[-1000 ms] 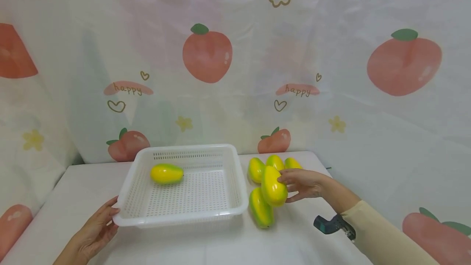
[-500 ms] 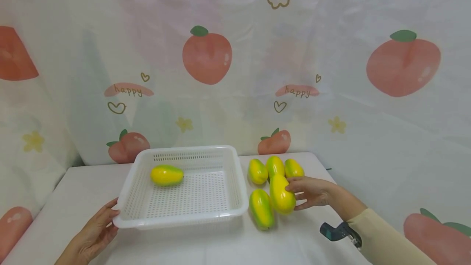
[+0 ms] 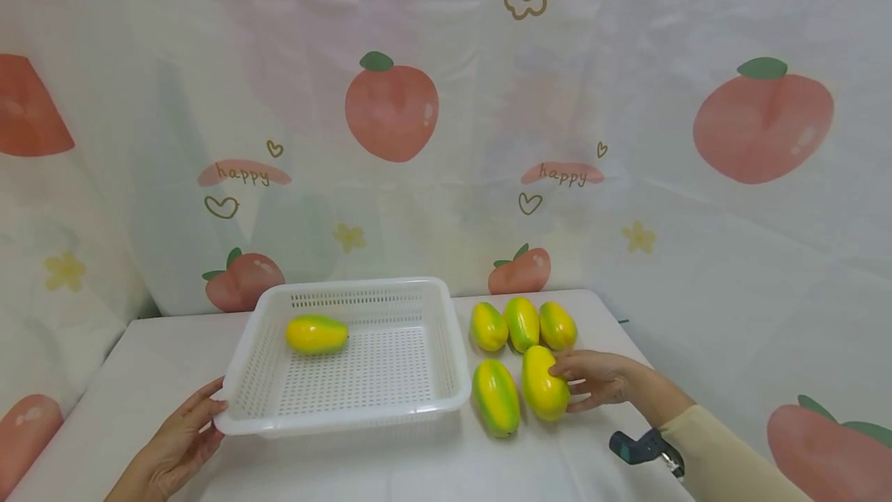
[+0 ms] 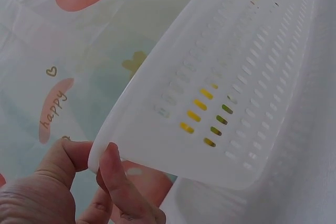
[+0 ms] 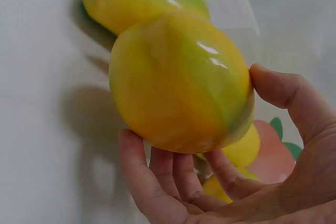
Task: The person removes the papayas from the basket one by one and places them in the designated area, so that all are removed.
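Observation:
In the head view my right hand (image 3: 598, 379) holds a glossy yellow-green papaya (image 3: 544, 384) from its right side, low over the table. The right wrist view shows the thumb on one side of this papaya (image 5: 178, 85) and the other fingers under and around it. Just left of it lies another papaya (image 3: 496, 398). My left hand (image 3: 176, 438) pinches the near left corner of a white perforated plastic basket (image 3: 341, 414); in the left wrist view thumb and fingers (image 4: 113, 169) grip its rim. One papaya (image 3: 316, 335) lies inside the basket, toward the back left.
Behind the held papaya, three more stand in a row: a left one (image 3: 489, 326), a middle one (image 3: 522, 324) and a right one (image 3: 557, 324). A white cloth covers the table (image 3: 418, 463). A fruit-print curtain (image 3: 446, 200) hangs right behind it.
My right hand has moved the papaya right and toward me, lowering it away from the others, so the back row now shows fully. The left hand and basket have stayed in place.

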A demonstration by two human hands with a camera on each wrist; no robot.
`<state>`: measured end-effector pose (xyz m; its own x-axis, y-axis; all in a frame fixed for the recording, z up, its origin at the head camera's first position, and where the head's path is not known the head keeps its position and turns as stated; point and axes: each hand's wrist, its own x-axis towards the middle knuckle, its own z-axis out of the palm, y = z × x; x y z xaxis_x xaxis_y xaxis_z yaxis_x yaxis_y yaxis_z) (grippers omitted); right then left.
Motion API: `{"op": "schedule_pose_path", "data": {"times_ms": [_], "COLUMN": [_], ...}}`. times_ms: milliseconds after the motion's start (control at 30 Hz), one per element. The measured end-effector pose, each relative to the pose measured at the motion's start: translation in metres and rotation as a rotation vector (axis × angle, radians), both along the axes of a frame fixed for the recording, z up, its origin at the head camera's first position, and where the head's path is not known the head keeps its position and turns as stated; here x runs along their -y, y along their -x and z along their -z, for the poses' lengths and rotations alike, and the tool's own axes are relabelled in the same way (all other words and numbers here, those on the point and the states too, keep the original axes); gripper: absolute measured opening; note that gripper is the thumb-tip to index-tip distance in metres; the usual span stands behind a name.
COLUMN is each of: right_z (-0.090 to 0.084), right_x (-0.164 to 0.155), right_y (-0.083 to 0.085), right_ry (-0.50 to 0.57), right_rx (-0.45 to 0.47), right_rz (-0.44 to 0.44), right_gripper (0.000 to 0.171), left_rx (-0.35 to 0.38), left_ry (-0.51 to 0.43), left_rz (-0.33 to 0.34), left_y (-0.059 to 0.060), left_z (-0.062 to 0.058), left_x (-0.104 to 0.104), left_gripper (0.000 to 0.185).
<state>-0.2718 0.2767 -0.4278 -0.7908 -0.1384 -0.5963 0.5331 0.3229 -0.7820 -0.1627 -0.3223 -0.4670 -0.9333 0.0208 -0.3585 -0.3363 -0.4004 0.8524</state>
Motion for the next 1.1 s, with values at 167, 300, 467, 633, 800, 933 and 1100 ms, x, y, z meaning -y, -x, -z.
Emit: {"op": "schedule_pose_path", "data": {"times_ms": [167, 300, 467, 633, 800, 933, 1100], "right_z": [0.010, 0.016, 0.018, 0.021, 0.021, 0.020, 0.018], "right_x": [-0.003, -0.005, -0.004, -0.004, -0.005, -0.006, -0.010], "right_y": [0.002, 0.004, 0.006, 0.007, 0.009, 0.009, 0.010], "right_ry": [-0.018, -0.007, 0.013, 0.006, 0.001, 0.009, -0.009], "right_rx": [0.002, 0.033, 0.067, 0.073, 0.076, 0.070, 0.050], "right_rz": [0.012, 0.007, 0.030, 0.034, 0.044, 0.027, 0.011], "right_gripper": [0.060, 0.069, 0.071, 0.072, 0.073, 0.074, 0.068], "left_rx": [-0.021, -0.030, -0.004, 0.021, 0.018, 0.012, 0.017], "left_ry": [0.000, -0.010, -0.016, -0.011, -0.008, -0.007, -0.014], "left_rz": [0.007, 0.013, 0.004, 0.001, 0.009, 0.009, 0.002], "left_y": [0.000, 0.000, 0.001, 0.001, 0.001, 0.001, 0.000], "left_z": [0.002, 0.003, 0.002, 0.001, -0.001, -0.002, -0.001], "left_x": [0.000, 0.000, 0.001, 0.001, 0.001, 0.000, 0.000], "left_gripper": [0.038, 0.038, 0.037, 0.038, 0.039, 0.039, 0.039]}}
